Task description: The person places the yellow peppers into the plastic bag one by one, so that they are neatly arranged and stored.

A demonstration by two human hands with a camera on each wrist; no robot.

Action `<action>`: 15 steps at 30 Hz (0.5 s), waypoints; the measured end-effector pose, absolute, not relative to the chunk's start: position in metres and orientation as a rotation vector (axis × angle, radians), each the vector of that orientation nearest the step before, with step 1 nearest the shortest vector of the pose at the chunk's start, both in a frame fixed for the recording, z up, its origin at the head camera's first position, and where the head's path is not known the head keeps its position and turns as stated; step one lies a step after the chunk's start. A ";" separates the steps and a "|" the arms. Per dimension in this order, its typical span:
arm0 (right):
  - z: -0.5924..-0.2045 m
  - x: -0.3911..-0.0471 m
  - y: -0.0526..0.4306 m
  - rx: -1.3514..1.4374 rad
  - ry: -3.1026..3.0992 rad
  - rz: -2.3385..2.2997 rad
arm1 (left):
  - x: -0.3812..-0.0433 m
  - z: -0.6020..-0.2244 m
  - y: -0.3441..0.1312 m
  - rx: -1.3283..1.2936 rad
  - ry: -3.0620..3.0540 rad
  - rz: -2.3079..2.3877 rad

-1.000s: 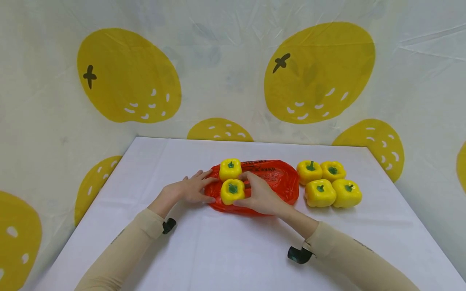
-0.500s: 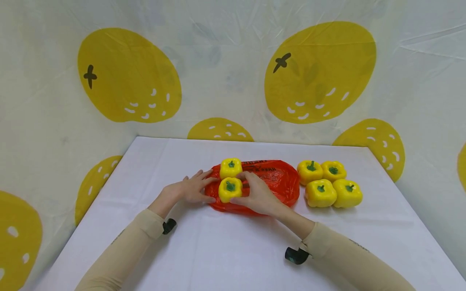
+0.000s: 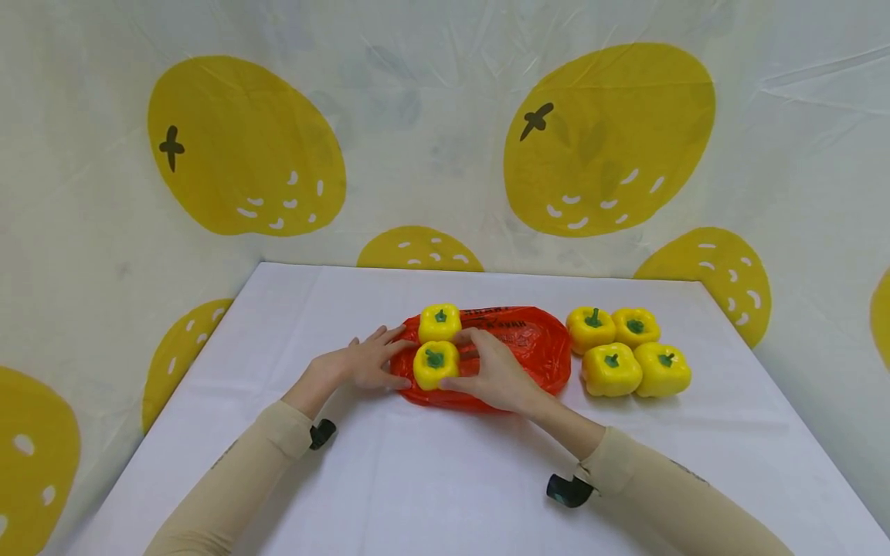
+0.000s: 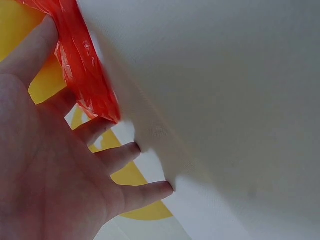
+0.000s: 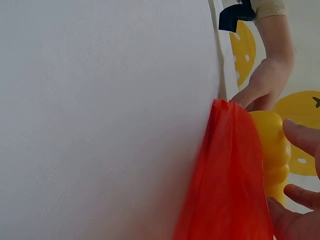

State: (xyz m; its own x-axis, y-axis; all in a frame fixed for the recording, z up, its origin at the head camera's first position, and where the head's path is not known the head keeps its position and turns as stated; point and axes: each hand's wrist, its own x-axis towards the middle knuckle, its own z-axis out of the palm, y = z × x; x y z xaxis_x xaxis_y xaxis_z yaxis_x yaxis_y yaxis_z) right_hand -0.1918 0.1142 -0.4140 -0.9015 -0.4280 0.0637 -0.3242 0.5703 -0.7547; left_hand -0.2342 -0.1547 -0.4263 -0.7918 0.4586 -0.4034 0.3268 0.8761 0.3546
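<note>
Two yellow bell peppers with green stems stand on the left part of a flat red plastic bag [image 3: 535, 355]. My right hand [image 3: 497, 374] holds the near bell pepper [image 3: 434, 367] from its right side, thumb at the front and fingers behind. The far bell pepper [image 3: 439, 323] stands just behind it. In the right wrist view, the thumb [image 5: 302, 137] meets the pepper's side, partly screened by the bag. My left hand [image 3: 368, 363] lies with spread fingers at the bag's left edge, thumb beside the near pepper. In the left wrist view, its fingers touch the crinkled red edge.
Several more yellow bell peppers [image 3: 612, 369] stand grouped at the bag's right end. A white cloth [image 3: 417, 479] covers the table. Behind rises a pale curtain [image 3: 431, 116] with large yellow fruit prints.
The near pepper has shifted slightly left and back across the bag, with my right hand following it. My left hand has stayed in place.
</note>
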 end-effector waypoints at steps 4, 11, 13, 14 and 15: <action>-0.411 -0.190 0.121 -0.657 2.672 -1.238 | -0.235 -0.427 -0.155 0.572 2.555 0.370; -0.403 -0.189 0.140 -0.665 2.653 -1.240 | -0.235 -0.429 -0.156 0.579 2.560 0.390; -0.401 -0.189 0.145 -0.666 2.656 -1.238 | -0.235 -0.429 -0.157 0.582 2.559 0.395; -0.400 -0.189 0.148 -0.662 2.659 -1.233 | -0.235 -0.429 -0.157 0.582 2.559 0.398; -0.399 -0.189 0.150 -0.658 2.664 -1.226 | -0.235 -0.429 -0.157 0.583 2.558 0.398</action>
